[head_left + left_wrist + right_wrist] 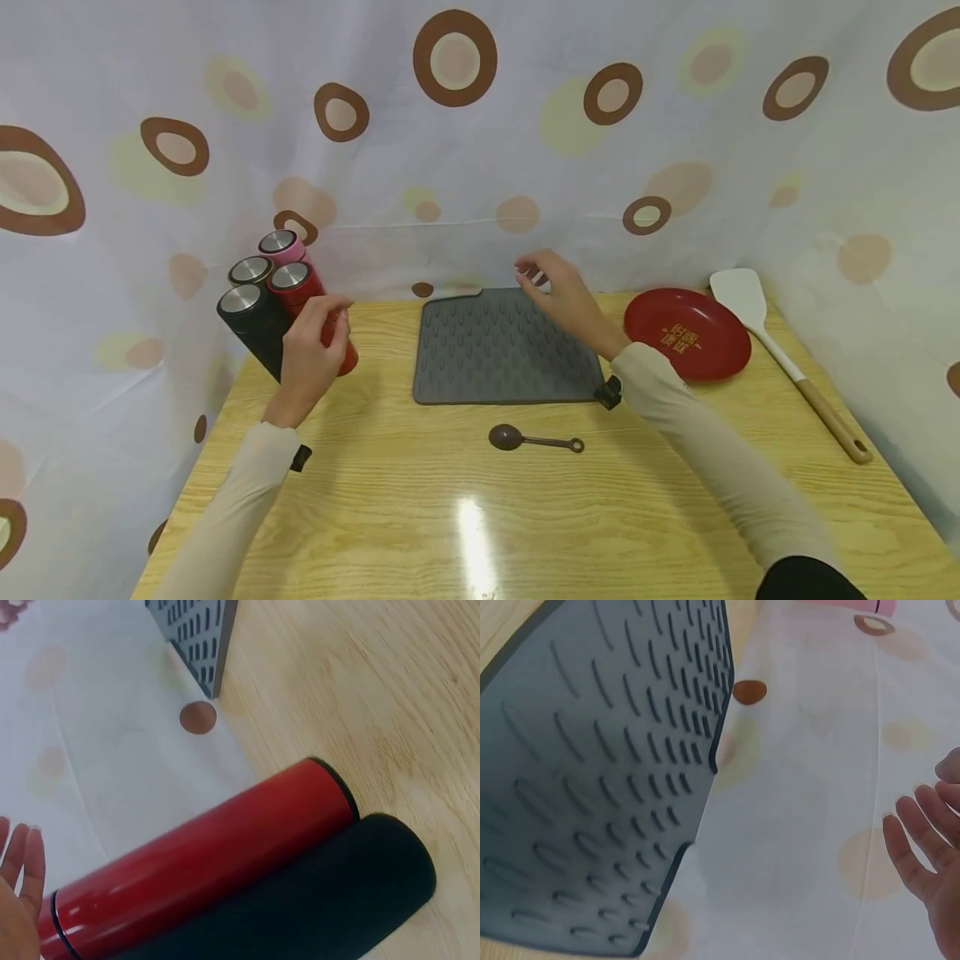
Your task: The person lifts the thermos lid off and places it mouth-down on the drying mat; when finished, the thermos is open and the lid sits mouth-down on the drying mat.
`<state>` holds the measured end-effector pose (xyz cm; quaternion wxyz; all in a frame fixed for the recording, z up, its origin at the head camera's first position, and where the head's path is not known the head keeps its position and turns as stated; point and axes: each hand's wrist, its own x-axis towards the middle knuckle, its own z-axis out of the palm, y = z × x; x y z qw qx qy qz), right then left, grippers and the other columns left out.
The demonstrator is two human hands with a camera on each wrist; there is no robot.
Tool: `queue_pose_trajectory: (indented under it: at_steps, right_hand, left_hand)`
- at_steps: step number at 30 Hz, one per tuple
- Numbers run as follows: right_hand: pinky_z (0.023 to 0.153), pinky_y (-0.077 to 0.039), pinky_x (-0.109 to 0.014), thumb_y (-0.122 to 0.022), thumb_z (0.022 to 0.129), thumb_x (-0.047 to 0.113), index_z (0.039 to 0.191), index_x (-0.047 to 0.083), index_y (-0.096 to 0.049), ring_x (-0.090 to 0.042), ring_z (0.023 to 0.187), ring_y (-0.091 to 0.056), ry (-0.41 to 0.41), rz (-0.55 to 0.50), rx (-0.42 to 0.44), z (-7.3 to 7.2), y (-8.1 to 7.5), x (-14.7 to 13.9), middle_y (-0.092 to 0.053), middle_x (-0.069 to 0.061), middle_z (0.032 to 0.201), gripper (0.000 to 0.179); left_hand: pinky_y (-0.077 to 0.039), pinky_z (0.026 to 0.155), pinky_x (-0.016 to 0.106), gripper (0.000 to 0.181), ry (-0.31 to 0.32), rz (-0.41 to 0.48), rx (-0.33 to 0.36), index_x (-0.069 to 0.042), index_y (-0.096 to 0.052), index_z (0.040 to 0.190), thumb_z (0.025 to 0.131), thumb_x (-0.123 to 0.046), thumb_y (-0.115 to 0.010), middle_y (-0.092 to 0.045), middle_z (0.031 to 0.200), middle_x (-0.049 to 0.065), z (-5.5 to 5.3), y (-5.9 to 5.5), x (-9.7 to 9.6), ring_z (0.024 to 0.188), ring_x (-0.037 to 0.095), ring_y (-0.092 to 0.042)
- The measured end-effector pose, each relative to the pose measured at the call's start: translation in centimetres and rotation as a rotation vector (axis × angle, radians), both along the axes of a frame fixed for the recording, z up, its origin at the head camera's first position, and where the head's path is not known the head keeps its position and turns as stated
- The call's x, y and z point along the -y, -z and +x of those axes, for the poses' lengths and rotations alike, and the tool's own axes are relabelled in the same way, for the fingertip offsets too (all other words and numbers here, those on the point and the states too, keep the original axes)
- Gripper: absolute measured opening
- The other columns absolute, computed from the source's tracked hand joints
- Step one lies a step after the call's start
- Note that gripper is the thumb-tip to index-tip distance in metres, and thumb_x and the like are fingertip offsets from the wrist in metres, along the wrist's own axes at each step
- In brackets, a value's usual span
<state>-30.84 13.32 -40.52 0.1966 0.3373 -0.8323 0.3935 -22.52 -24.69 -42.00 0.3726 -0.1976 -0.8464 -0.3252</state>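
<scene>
My left hand (311, 350) is in front of a red thermos bottle (294, 287) and beside a black one (258, 329), its fingers loosely bent with nothing between them. In the left wrist view the fingertips are near the top end of the red bottle (217, 844), and the black bottle (337, 889) lies along its side. Over the back right part of a grey ridged mat (502, 354) hovers my right hand (562, 300), relaxed and holding nothing. The right wrist view has its spread fingers (915, 847) to the right of the mat (592, 795), against the curtain.
Behind the front bottles stand a pink bottle (281, 242) and another steel-lidded one (251, 268). A brown spoon (506, 437) lies before the mat. To the right are a red oval plate (720, 350) and a white spatula (738, 296) with a wooden handle. A patterned curtain (495, 167) hangs behind.
</scene>
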Motion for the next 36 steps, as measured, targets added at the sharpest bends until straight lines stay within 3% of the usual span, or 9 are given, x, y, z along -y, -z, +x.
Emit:
queue_pose_trajectory:
  at_steps: [2, 6, 14, 21, 26, 31, 36]
  right_hand:
    - [0.086, -0.058, -0.050, -0.065, 0.102, 0.002, 0.123, -0.005, -0.065, -0.032, 0.101, -0.064, -0.019, 0.002, -0.007, 0.0, 0.0, 0.9, -0.066, -0.020, 0.115, 0.023]
    - [0.084, -0.058, -0.049, -0.065, 0.102, 0.003, 0.126, -0.004, -0.064, -0.031, 0.100, -0.064, -0.059, 0.012, -0.025, 0.1, 0.1, 2.6, -0.066, -0.019, 0.116, 0.025]
    - [0.090, -0.056, -0.046, -0.067, 0.102, 0.005, 0.127, -0.003, -0.066, -0.030, 0.105, -0.063, -0.099, 0.022, -0.062, 0.4, 0.0, 5.3, -0.067, -0.018, 0.117, 0.026]
    - [0.093, -0.055, -0.049, -0.071, 0.100, 0.010, 0.131, -0.002, -0.063, -0.030, 0.110, -0.062, -0.133, 0.022, -0.071, 0.2, -0.3, 7.1, -0.066, -0.018, 0.124, 0.034]
    - [0.096, -0.055, -0.043, -0.071, 0.101, 0.016, 0.136, 0.001, -0.061, -0.028, 0.114, -0.062, -0.150, 0.043, -0.065, 0.0, -0.2, 8.5, -0.065, -0.016, 0.129, 0.039]
    - [0.098, -0.054, -0.043, -0.072, 0.100, 0.018, 0.141, 0.001, -0.058, -0.029, 0.117, -0.061, -0.172, 0.056, -0.036, 0.1, -0.2, 9.5, -0.063, -0.016, 0.134, 0.046]
    - [0.101, -0.053, -0.043, -0.073, 0.100, 0.019, 0.146, 0.002, -0.054, -0.032, 0.122, -0.061, -0.184, 0.070, -0.001, 0.1, -0.2, 10.3, -0.061, -0.016, 0.138, 0.053]
  left_hand:
    - [-0.042, 0.099, 0.008, 0.022, -0.005, 0.015, -0.002, 0.002, -0.067, 0.118, 0.097, 0.006, -0.066, -0.068, 0.113, 0.018, 0.2, 0.0, 0.4, 0.097, 0.031, -0.063]
    - [-0.043, 0.102, 0.012, 0.023, -0.036, 0.026, -0.036, 0.002, -0.067, 0.119, 0.097, 0.003, -0.067, -0.068, 0.115, 0.019, 0.5, -0.1, 1.1, 0.102, 0.032, -0.064]
    - [-0.043, 0.108, 0.023, 0.022, -0.099, 0.084, -0.235, 0.005, -0.067, 0.114, 0.097, -0.008, -0.069, -0.063, 0.117, 0.026, 1.1, -0.7, 2.4, 0.111, 0.042, -0.057]
    - [-0.036, 0.113, 0.042, 0.028, -0.174, 0.146, -0.282, 0.003, -0.066, 0.115, 0.095, -0.017, -0.071, -0.058, 0.125, 0.027, 1.1, -1.0, 3.7, 0.124, 0.042, -0.050]
    - [-0.026, 0.108, 0.042, 0.033, -0.249, 0.180, -0.337, 0.000, -0.065, 0.118, 0.092, -0.018, -0.074, -0.058, 0.131, 0.024, 1.1, -0.9, 4.2, 0.126, 0.040, -0.049]
    - [-0.022, 0.106, 0.040, 0.048, -0.312, 0.204, -0.299, -0.005, -0.059, 0.130, 0.089, -0.022, -0.077, -0.053, 0.144, 0.022, 1.2, -0.5, 4.8, 0.137, 0.035, -0.045]
    - [-0.022, 0.120, 0.042, 0.066, -0.331, 0.239, -0.186, -0.008, -0.050, 0.144, 0.089, -0.024, -0.080, -0.041, 0.156, 0.021, 1.5, -0.3, 5.3, 0.149, 0.027, -0.033]
